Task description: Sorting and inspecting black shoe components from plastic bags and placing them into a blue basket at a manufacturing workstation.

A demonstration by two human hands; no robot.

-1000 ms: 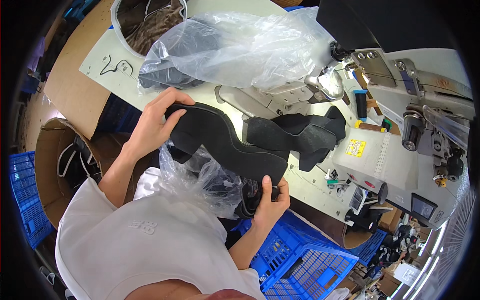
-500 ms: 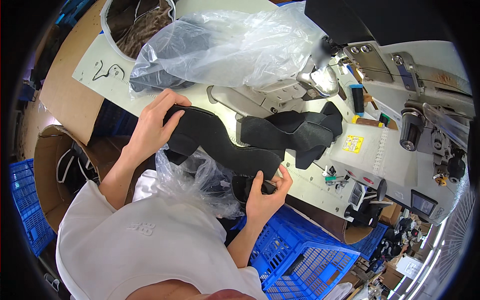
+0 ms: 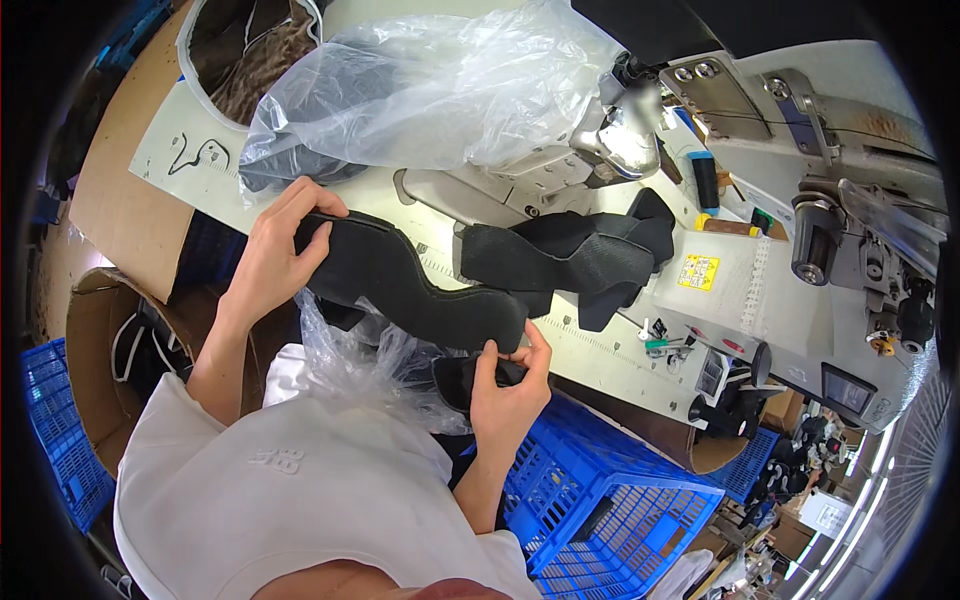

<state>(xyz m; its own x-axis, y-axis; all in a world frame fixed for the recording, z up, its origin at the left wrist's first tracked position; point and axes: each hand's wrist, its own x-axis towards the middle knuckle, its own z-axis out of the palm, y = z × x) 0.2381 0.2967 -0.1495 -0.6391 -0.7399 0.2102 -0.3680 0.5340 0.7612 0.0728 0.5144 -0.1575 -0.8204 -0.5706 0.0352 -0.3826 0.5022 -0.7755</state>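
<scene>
A long, wavy-edged black fabric piece (image 3: 400, 280) stretches between my two hands above the table's near edge. My left hand (image 3: 285, 245) pinches its left end, thumb on the near side and fingers on the far side. At the other end, the thumb and fingers of my right hand (image 3: 512, 380) grip the lower right corner. Just beyond it, several similar black fabric pieces (image 3: 560, 255) lie overlapped on the sewing machine table (image 3: 585, 350). Crumpled clear plastic (image 3: 370, 375) and more black material rest in my lap, partly hidden beneath the held piece.
A sewing machine (image 3: 770, 290) stands on the right, its arm (image 3: 480, 190) reaching over the table. Clear plastic bagging (image 3: 450, 90) covers dark material at the back. A round bin (image 3: 190, 60) stands far left. Blue crates (image 3: 600, 490) and a cardboard box (image 3: 95, 370) flank me.
The whole view has shifted slightly, so most things appear farther left. The black piece is a little flatter and more level between my hands, both still gripping its ends.
</scene>
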